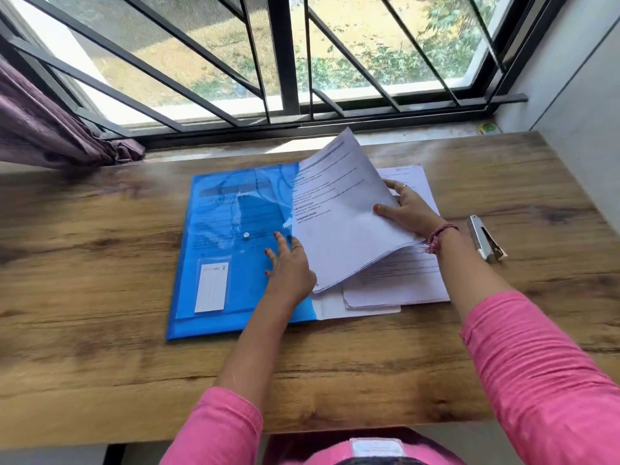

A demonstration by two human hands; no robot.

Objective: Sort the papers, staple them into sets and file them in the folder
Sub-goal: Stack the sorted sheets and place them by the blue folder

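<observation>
Wood-grain desk (100, 330) under a barred window (285, 62) carried a blue folder (214, 263), with the left hand (288, 266) lying on it, fingers straight and flat, gripping nothing. Right hand (406, 209) clamped the right edge of a sheaf of papers (339, 213), thumb on top, tilting it up over the folder's right edge. More sheets (399, 283) lay flat beneath that grip; a stapler (486, 238) sat just right of the wrist.
</observation>
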